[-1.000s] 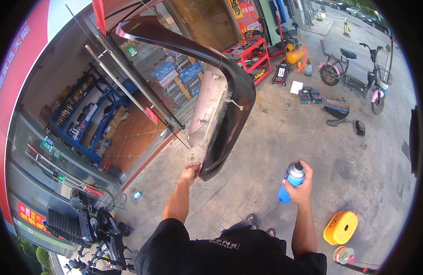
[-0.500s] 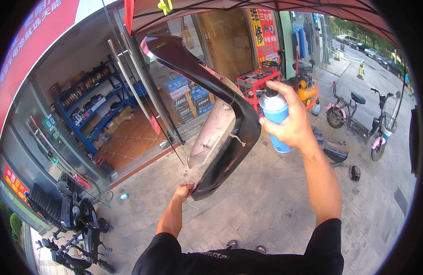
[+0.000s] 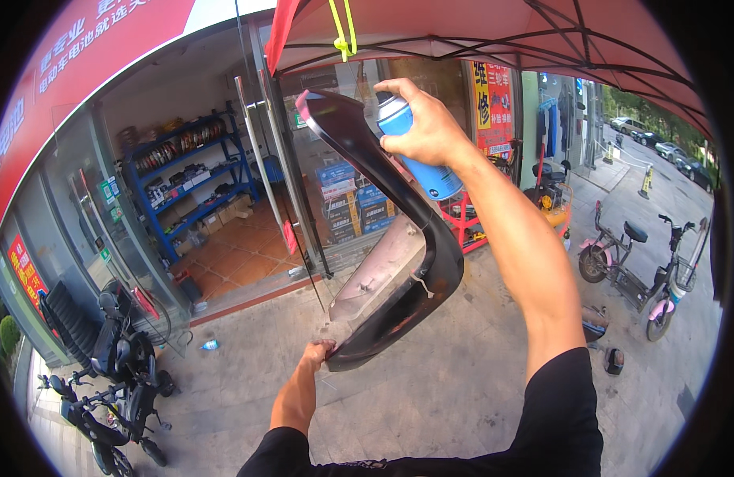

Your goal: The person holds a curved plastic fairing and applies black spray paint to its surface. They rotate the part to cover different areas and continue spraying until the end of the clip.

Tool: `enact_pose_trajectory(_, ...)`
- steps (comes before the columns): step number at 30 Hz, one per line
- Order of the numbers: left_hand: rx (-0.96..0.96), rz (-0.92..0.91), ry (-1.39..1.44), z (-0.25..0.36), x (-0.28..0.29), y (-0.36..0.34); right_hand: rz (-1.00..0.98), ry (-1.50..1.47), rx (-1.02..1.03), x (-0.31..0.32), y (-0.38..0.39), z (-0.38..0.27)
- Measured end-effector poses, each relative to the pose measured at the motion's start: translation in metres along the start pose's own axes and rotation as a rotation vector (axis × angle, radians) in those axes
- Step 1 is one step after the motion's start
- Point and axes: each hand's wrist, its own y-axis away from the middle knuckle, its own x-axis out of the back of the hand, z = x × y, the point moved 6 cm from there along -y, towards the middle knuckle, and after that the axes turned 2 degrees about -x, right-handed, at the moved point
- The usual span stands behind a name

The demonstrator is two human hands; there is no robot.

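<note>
A long, curved scooter body panel (image 3: pixel 444 274) hangs in front of me, glossy black outside and pale pinkish inside. A pink patch shows at its upper tip, and its lower half curls back toward me. My left hand (image 3: pixel 319 350) is closed on the panel's bottom end. My right hand (image 3: pixel 430 131) is wrapped around a blue spray can (image 3: pixel 437 181), with the index finger over the nozzle at the top. The can is tilted close to the panel's upper arm, apart from it. Whether spray is coming out cannot be seen.
Parked black scooters (image 3: pixel 116 381) stand at the lower left; a pink-wheeled electric bike (image 3: pixel 633 258) is at the right. Boxes (image 3: pixel 355 208) sit behind shop glass, beside a blue shelf (image 3: pixel 192 187). A red cart (image 3: pixel 466 226) stands behind my right arm. A canopy (image 3: pixel 494 32) hangs overhead.
My right hand has moved up and left with the spray can, from beside the panel's bend to its upper arm. My left hand keeps its grip. The view has tilted upward.
</note>
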Motion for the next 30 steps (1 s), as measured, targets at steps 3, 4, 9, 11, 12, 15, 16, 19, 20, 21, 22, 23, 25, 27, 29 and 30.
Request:
enact_pose_trajectory(3, -0.003, 0.011, -0.001, 0.002, 0.002, 0.0, -0.009, 0.033, 0.011, -0.004, -0.015, -0.005)
enact_pose_trajectory(4, 0.016, 0.021, 0.013, 0.002, 0.003, 0.0, -0.019, 0.042, 0.008, -0.006, -0.019, -0.006)
enact_pose_trajectory(9, -0.002, 0.012, -0.022, 0.003, 0.005, 0.001, -0.034, 0.096, 0.051, -0.011, -0.032, -0.021)
enact_pose_trajectory(11, -0.005, 0.007, -0.027, 0.003, 0.004, 0.002, -0.043, 0.131, 0.076, -0.012, -0.038, -0.028)
enact_pose_trajectory(12, -0.012, -0.002, -0.026, 0.002, 0.003, 0.002, -0.054, 0.158, 0.073, -0.012, -0.041, -0.031)
enact_pose_trajectory(15, -0.019, -0.04, -0.013, 0.0, -0.003, 0.003, -0.102, 0.267, 0.091, -0.012, -0.055, -0.041)
enact_pose_trajectory(16, -0.012, -0.054, -0.003, -0.003, -0.005, 0.004, -0.12, 0.308, 0.105, -0.013, -0.059, -0.045)
enact_pose_trajectory(19, -0.007, -0.09, 0.061, -0.011, -0.017, 0.005, -0.14, 0.343, 0.106, -0.013, -0.067, -0.054)
enact_pose_trajectory(20, 0.002, -0.104, 0.104, -0.015, -0.021, 0.006, -0.153, 0.359, 0.105, -0.013, -0.069, -0.057)
enact_pose_trajectory(21, 0.017, -0.086, 0.058, -0.021, -0.023, 0.006, -0.136, 0.398, 0.119, -0.014, -0.07, -0.061)
enact_pose_trajectory(22, 0.025, -0.101, 0.065, -0.025, -0.029, 0.007, -0.148, 0.394, 0.143, -0.014, -0.07, -0.065)
enact_pose_trajectory(23, 0.03, -0.117, 0.071, -0.031, -0.034, 0.009, -0.163, 0.401, 0.141, -0.013, -0.07, -0.068)
enact_pose_trajectory(25, 0.067, -0.14, 0.049, -0.041, -0.046, 0.013, -0.203, 0.415, 0.131, -0.011, -0.071, -0.073)
enact_pose_trajectory(27, 0.031, -0.16, 0.077, -0.046, -0.059, 0.018, -0.212, 0.469, 0.107, -0.014, -0.075, -0.079)
enact_pose_trajectory(29, 0.027, -0.169, 0.131, -0.047, -0.074, 0.024, -0.226, 0.509, 0.106, -0.017, -0.078, -0.085)
enact_pose_trajectory(30, 0.039, -0.15, 0.122, -0.049, -0.08, 0.029, -0.234, 0.528, 0.103, -0.019, -0.079, -0.087)
